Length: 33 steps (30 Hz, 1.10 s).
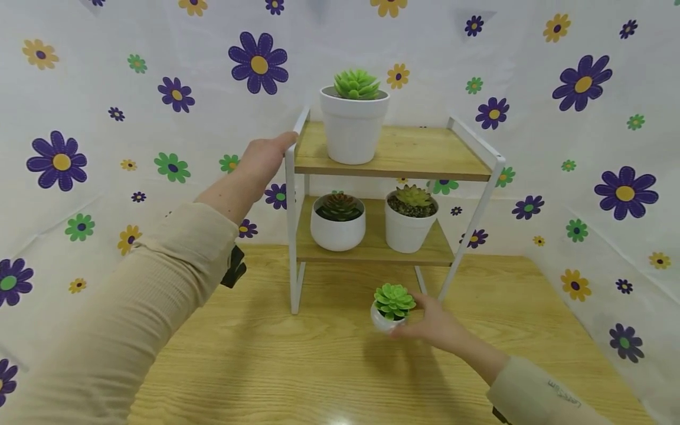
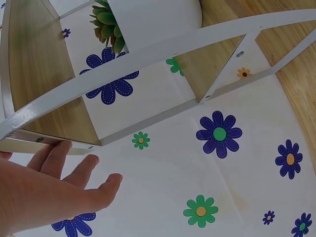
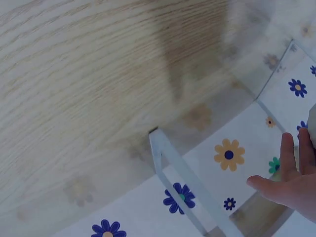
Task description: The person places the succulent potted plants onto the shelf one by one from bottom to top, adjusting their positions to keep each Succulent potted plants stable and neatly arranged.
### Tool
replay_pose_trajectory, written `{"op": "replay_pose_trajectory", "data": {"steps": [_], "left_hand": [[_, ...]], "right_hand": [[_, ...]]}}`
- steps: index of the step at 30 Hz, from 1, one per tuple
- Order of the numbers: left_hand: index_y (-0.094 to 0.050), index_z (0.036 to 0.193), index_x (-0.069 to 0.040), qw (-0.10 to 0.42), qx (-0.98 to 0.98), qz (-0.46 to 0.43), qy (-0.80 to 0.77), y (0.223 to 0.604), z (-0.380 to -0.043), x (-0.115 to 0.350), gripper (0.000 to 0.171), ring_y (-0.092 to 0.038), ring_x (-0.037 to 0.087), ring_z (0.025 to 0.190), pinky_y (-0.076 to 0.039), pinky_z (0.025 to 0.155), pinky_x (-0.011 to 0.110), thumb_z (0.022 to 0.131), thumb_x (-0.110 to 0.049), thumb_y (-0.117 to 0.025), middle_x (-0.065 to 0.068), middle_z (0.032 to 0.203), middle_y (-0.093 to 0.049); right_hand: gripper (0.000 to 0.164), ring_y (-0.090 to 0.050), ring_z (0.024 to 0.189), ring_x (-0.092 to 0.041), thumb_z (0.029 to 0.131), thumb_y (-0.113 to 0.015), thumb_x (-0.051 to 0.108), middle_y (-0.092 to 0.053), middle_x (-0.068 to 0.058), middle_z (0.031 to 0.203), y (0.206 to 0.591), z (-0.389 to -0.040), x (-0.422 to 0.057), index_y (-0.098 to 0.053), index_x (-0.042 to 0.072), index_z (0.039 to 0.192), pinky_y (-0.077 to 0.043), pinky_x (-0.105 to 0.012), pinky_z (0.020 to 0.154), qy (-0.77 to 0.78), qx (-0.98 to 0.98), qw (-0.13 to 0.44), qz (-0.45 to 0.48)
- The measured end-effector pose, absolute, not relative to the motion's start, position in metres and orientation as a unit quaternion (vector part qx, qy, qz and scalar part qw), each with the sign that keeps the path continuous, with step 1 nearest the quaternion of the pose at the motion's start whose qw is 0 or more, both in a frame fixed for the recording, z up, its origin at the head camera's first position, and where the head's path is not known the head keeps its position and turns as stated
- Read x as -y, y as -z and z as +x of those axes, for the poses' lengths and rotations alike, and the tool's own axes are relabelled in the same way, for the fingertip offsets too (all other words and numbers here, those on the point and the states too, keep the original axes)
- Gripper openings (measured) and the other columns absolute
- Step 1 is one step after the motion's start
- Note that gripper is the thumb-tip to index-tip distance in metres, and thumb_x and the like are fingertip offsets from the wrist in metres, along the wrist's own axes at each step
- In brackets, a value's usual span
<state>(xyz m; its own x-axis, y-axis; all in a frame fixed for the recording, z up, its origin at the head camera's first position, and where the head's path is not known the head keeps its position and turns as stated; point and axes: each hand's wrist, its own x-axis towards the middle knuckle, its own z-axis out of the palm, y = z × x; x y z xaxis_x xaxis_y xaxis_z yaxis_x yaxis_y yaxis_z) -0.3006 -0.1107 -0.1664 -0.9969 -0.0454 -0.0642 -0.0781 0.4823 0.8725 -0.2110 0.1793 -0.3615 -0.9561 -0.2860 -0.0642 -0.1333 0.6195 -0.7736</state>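
A two-tier plant stand (image 1: 393, 260) with a white frame and wooden boards stands on the table. My left hand (image 1: 262, 162) grips the top left corner of its frame; in the left wrist view the spread fingers (image 2: 86, 170) lie along the outer side. My right hand (image 1: 432, 321) holds a small round white pot with a bright green succulent (image 1: 393, 302), thumb and fingers on its right side. It hangs above the table before the lower shelf, its shadow below. In the right wrist view that pot (image 3: 312, 123) shows only at the right edge.
A tall white pot (image 1: 353, 130) with a green succulent stands on the top shelf. Below are a round pot (image 1: 338, 233) with a dark reddish plant and a tapered pot (image 1: 409, 233) with a yellow-green one. A flower-patterned white cloth (image 1: 127, 195) surrounds the wooden table (image 1: 297, 372).
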Motion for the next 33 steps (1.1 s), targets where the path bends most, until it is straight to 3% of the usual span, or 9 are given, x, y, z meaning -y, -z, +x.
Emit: {"op": "replay_pose_trajectory", "data": {"steps": [10, 17, 24, 30, 33], "left_hand": [[-0.023, 0.149, -0.012, 0.021, -0.861, -0.044, -0.506, 0.167, -0.301, 0.108, 0.071, -0.015, 0.033, 0.144, -0.017, 0.115, 0.055, 0.094, -0.057, -0.03, 0.008, 0.157, -0.016], [-0.023, 0.149, -0.011, 0.021, -0.861, -0.044, -0.507, 0.166, -0.301, 0.108, 0.072, -0.014, 0.034, 0.144, -0.016, 0.115, 0.056, 0.094, -0.057, -0.03, 0.009, 0.158, -0.015], [-0.023, 0.149, -0.011, 0.02, -0.863, -0.042, -0.504, 0.167, -0.301, 0.109, 0.072, -0.013, 0.035, 0.144, -0.016, 0.115, 0.057, 0.094, -0.058, -0.029, 0.01, 0.158, -0.015], [-0.021, 0.149, -0.01, 0.019, -0.858, -0.043, -0.511, 0.166, -0.302, 0.109, 0.074, -0.013, 0.035, 0.144, -0.017, 0.115, 0.056, 0.093, -0.058, -0.03, 0.011, 0.158, -0.013], [-0.02, 0.149, -0.01, 0.021, -0.856, -0.039, -0.515, 0.166, -0.302, 0.108, 0.076, -0.013, 0.035, 0.144, -0.017, 0.115, 0.056, 0.092, -0.058, -0.031, 0.01, 0.158, -0.013]], "right_hand": [[0.078, -0.054, 0.111, -0.036, 0.072, -0.079, 0.03, -0.058, -0.02, 0.123, 0.328, -0.202, -0.213, -0.045, -0.001, 0.134, -0.052, -0.042, 0.081, 0.403, -0.904, 0.062, -0.127], [0.075, -0.047, 0.121, -0.038, 0.079, -0.071, 0.038, -0.052, -0.02, 0.13, 0.289, -0.196, -0.232, -0.039, 0.003, 0.138, -0.048, -0.051, 0.092, 0.395, -0.908, 0.082, -0.111], [0.076, -0.043, 0.127, -0.043, 0.08, -0.071, 0.033, -0.049, -0.022, 0.135, 0.252, -0.196, -0.242, -0.036, 0.001, 0.14, -0.041, -0.058, 0.098, 0.393, -0.911, 0.048, -0.114], [0.073, -0.054, 0.115, -0.032, 0.084, -0.068, 0.034, -0.056, -0.019, 0.127, 0.218, -0.198, -0.245, -0.035, 0.004, 0.142, -0.045, -0.051, 0.095, 0.381, -0.919, 0.041, -0.09], [0.072, -0.053, 0.115, -0.032, 0.085, -0.066, 0.037, -0.056, -0.02, 0.126, 0.201, -0.201, -0.246, -0.035, 0.005, 0.141, -0.042, -0.055, 0.097, 0.36, -0.929, 0.036, -0.075]]}}
